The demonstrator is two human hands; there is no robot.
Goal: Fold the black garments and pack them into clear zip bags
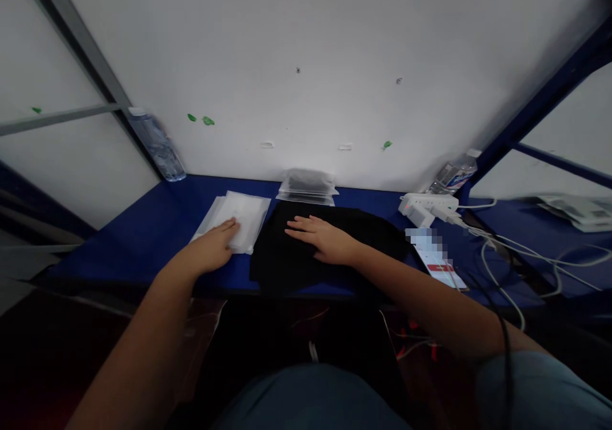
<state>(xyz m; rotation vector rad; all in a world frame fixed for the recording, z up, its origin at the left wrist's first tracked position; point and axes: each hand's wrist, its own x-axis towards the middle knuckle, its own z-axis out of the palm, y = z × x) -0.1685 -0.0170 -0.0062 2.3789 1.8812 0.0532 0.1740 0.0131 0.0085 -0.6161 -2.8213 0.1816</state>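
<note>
Flat on a stack of clear plastic bags (248, 216) lies my left hand (216, 245), its fingers together and stretched forward. My right hand (326, 238) rests with spread fingers on a black cloth (282, 264), which is laid out across the middle of the blue table and reaches the front edge. Neither hand grips anything. Behind the cloth, against the wall, sits another pile of clear bags (306, 187).
A bottle (160, 149) leans at the back left of the blue table (124, 238). On the right are another bottle (456, 171), a white power strip (430, 201) with plugs and loose cables, and a lit phone (437, 261). A white wall (335, 47) closes off the back.
</note>
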